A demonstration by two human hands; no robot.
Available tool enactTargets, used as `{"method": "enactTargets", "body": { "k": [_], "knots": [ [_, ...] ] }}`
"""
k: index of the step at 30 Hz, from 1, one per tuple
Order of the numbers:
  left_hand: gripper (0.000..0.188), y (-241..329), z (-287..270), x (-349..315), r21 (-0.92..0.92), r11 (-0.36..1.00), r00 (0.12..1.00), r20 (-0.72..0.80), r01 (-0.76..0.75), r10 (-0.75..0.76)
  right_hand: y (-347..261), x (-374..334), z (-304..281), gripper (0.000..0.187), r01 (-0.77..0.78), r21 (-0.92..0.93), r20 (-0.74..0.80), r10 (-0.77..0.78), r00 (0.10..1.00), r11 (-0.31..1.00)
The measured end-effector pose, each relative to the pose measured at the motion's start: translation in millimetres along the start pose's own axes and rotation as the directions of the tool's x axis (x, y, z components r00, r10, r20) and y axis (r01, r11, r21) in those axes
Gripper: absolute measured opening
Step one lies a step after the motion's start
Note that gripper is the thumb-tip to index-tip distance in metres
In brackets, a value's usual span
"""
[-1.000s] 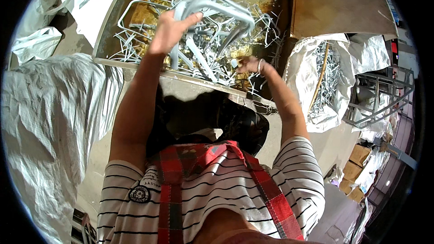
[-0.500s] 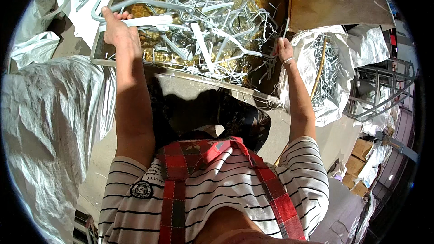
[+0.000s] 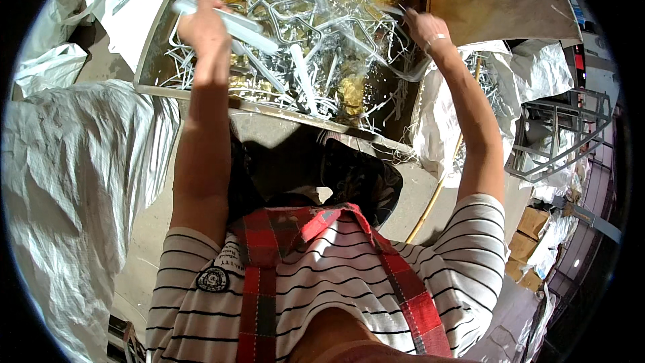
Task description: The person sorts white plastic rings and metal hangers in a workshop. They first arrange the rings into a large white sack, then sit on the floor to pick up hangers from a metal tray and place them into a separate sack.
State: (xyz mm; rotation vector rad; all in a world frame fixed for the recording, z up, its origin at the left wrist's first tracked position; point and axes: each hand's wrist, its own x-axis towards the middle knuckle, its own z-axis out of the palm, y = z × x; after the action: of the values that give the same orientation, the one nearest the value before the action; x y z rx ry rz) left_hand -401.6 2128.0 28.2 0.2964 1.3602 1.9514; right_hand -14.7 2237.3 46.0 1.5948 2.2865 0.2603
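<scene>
My left hand point(image 3: 205, 30) is over the left part of a shallow metal tray point(image 3: 269, 109), closed round a light-grey bent plastic piece point(image 3: 245, 29), which is smeared by motion. My right hand point(image 3: 426, 29) is above the tray's right side, fingers closed. At its fingertips something small and blurred sticks out, and I cannot make out what it is. Between the hands, grey bent strips and loops point(image 3: 304, 77) lie tangled in the tray, with wet-looking yellow-brown patches under them.
Right of the tray stands a white woven sack point(image 3: 433, 121) with thin grey scraps inside and a long bamboo stick point(image 3: 426, 212) leaning at it. A brown sheet point(image 3: 504, 0) lies beyond. White sacking point(image 3: 80, 208) fills the left. Cardboard boxes point(image 3: 527, 242) and a metal frame point(image 3: 564, 138) stand farther right.
My left hand has moved right and away from me, swinging the grey piece with it. My right hand has risen toward the tray's far side, and the strips have shifted.
</scene>
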Motion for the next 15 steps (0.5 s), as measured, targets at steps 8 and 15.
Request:
{"method": "enactTargets", "body": {
  "k": [8,15],
  "knots": [
    [0.024,-15.7,7.0,-15.9,0.621,0.756,0.823,0.529,-0.209,-0.206,71.3,29.6,30.4,0.033,-0.320,0.863,-0.041,0.685,0.728,0.392],
    [0.040,-29.4,18.9,-45.1,0.661,0.673,0.708,0.646,-0.331,-0.286,35.5,52.4,-9.8,0.035,-0.192,0.968,0.003,0.755,0.655,0.163]
  ]
}}
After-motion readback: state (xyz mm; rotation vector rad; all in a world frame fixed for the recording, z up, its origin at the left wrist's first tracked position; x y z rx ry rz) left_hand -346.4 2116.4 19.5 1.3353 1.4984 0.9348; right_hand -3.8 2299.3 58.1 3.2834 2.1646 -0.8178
